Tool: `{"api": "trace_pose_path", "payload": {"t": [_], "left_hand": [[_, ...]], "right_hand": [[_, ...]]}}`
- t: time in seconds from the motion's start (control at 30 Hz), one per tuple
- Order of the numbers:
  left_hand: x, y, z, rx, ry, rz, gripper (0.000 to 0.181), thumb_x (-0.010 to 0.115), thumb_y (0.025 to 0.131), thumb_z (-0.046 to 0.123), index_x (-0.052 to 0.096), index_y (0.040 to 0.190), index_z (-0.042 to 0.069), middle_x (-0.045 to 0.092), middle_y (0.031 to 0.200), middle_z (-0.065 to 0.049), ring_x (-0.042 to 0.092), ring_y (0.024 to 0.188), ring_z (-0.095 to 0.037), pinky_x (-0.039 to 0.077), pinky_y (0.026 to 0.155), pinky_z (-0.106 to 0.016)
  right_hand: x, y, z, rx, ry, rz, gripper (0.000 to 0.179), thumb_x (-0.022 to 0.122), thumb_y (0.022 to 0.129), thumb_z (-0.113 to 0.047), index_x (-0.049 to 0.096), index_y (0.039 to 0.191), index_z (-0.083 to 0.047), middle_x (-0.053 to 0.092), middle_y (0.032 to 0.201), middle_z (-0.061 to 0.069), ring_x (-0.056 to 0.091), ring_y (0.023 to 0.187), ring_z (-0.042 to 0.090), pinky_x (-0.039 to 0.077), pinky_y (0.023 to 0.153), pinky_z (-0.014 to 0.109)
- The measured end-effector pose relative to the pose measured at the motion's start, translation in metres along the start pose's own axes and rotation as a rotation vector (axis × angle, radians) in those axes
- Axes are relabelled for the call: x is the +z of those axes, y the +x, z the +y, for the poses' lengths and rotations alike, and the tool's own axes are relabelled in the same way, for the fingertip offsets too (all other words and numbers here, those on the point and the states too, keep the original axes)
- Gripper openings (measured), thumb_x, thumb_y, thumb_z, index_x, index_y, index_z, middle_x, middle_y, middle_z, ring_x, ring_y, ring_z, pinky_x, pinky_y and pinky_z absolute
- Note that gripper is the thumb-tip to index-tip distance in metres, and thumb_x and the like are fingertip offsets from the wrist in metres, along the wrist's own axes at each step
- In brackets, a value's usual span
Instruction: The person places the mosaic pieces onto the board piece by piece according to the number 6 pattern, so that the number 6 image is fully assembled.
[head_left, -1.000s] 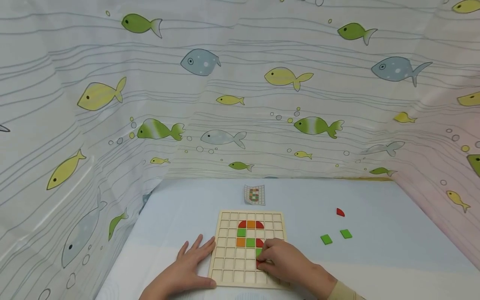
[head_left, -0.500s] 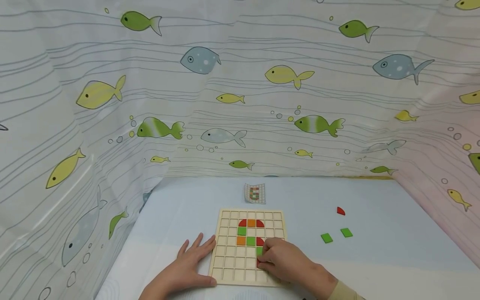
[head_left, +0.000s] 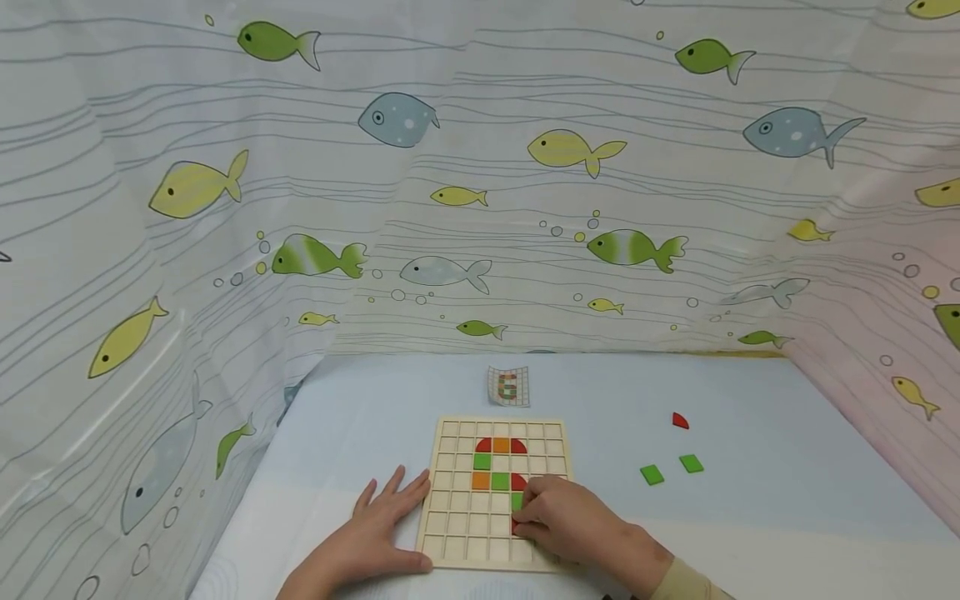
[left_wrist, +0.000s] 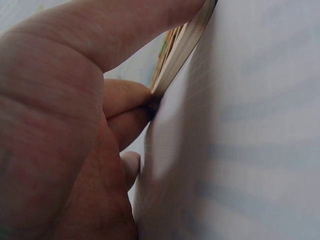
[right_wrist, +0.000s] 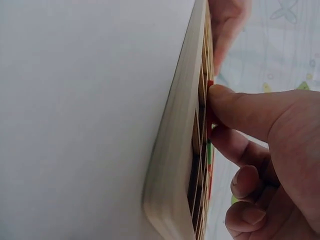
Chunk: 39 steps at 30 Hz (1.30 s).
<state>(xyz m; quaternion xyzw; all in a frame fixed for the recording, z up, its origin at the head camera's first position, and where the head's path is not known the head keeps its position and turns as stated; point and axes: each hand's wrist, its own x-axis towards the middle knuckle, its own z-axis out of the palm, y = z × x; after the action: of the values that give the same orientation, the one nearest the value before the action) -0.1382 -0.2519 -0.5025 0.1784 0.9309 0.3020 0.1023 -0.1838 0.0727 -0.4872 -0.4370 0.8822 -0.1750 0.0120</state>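
Right hand (head_left: 562, 518): thumb and index finger close together, pinching a red piece (head_left: 517, 528) at their tips. The red piece lies at the left end of the hand, at a cell of the wooden grid board (head_left: 478, 525), directly on the near side of a green square (head_left: 517, 501). Left hand (head_left: 378, 533): fingers spread wide, fingertips at the board's left edge, thumb at its near-left corner, well apart from the red piece.

a red piece (right_wrist: 209, 107) sits on the flat wooden grid board (head_left: 456, 547).
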Motion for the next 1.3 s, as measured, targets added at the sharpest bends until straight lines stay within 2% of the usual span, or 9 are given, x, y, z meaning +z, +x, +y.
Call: {"api": "trace_pose_path", "payload": {"t": [0.17,0.3,0.5,0.67,0.77,0.97,1.1,1.3], "left_hand": [[0.000,-0.001,0.000,-0.010,0.003,-0.007,0.108,0.078,0.068,0.066,0.041,0.150,0.006,0.031,0.159,-0.003,0.008,0.148,-0.040,-0.004,0.110,-0.066],[0.000,-0.001,-0.001,-0.020,0.008,-0.009,0.108,0.077,0.068,0.067,0.041,0.151,0.007,0.030,0.159,-0.002,0.007,0.149,-0.039,-0.005,0.110,-0.065],[-0.001,0.001,0.000,-0.020,0.010,-0.010,0.109,0.077,0.067,0.067,0.042,0.151,0.007,0.030,0.159,-0.002,0.007,0.149,-0.038,-0.004,0.110,-0.065],[-0.001,0.001,0.000,-0.025,0.008,-0.013,0.110,0.077,0.066,0.068,0.041,0.151,0.007,0.030,0.160,-0.002,0.006,0.149,-0.039,-0.005,0.110,-0.066],[-0.001,0.001,-0.001,-0.028,0.011,-0.011,0.111,0.077,0.066,0.069,0.042,0.150,0.007,0.030,0.159,-0.002,0.006,0.149,-0.040,-0.005,0.110,-0.066],[-0.001,0.001,-0.001,-0.029,0.016,-0.009,0.111,0.076,0.066,0.069,0.042,0.150,0.007,0.031,0.159,-0.003,0.007,0.148,-0.041,-0.004,0.109,-0.068],[0.000,0.000,0.000,-0.022,0.011,-0.009,0.109,0.077,0.067,0.067,0.041,0.150,0.006,0.031,0.159,-0.003,0.007,0.149,-0.040,-0.005,0.110,-0.066],[0.000,-0.001,0.001,-0.021,0.008,-0.009,0.108,0.078,0.068,0.065,0.041,0.151,0.006,0.030,0.159,-0.002,0.006,0.149,-0.039,-0.005,0.110,-0.065]], "right_hand": [[-0.002,-0.004,0.002,0.003,0.040,-0.002,0.025,0.073,0.090,-0.031,0.078,0.112,-0.020,0.060,0.092,-0.017,0.049,0.080,-0.002,0.046,0.069,0.015],[-0.006,-0.009,0.005,0.030,0.103,0.026,0.028,0.074,0.089,-0.033,0.077,0.114,-0.019,0.061,0.096,-0.015,0.051,0.084,-0.001,0.049,0.072,0.017],[-0.016,-0.022,0.016,0.150,0.143,0.034,0.035,0.073,0.090,-0.032,0.073,0.122,-0.016,0.061,0.101,-0.014,0.054,0.090,0.003,0.052,0.077,0.024],[-0.020,-0.039,0.030,0.232,0.134,0.102,0.036,0.074,0.090,-0.031,0.072,0.123,-0.017,0.063,0.105,-0.013,0.058,0.094,0.005,0.053,0.081,0.029],[-0.021,-0.050,0.039,0.285,0.132,0.133,0.037,0.073,0.089,-0.034,0.072,0.124,-0.019,0.063,0.106,-0.015,0.058,0.093,0.003,0.053,0.079,0.028],[-0.025,-0.068,0.056,0.369,0.172,0.192,0.041,0.073,0.089,-0.040,0.071,0.124,-0.020,0.065,0.109,-0.016,0.052,0.079,-0.001,0.050,0.070,0.022],[-0.028,-0.079,0.067,0.404,0.175,0.249,0.040,0.076,0.087,-0.036,0.072,0.122,-0.019,0.066,0.107,-0.015,0.050,0.076,-0.001,0.048,0.067,0.022],[-0.034,-0.090,0.079,0.523,0.186,0.278,0.039,0.079,0.085,-0.030,0.073,0.121,-0.019,0.067,0.109,-0.012,0.050,0.075,0.004,0.046,0.064,0.022]]}}
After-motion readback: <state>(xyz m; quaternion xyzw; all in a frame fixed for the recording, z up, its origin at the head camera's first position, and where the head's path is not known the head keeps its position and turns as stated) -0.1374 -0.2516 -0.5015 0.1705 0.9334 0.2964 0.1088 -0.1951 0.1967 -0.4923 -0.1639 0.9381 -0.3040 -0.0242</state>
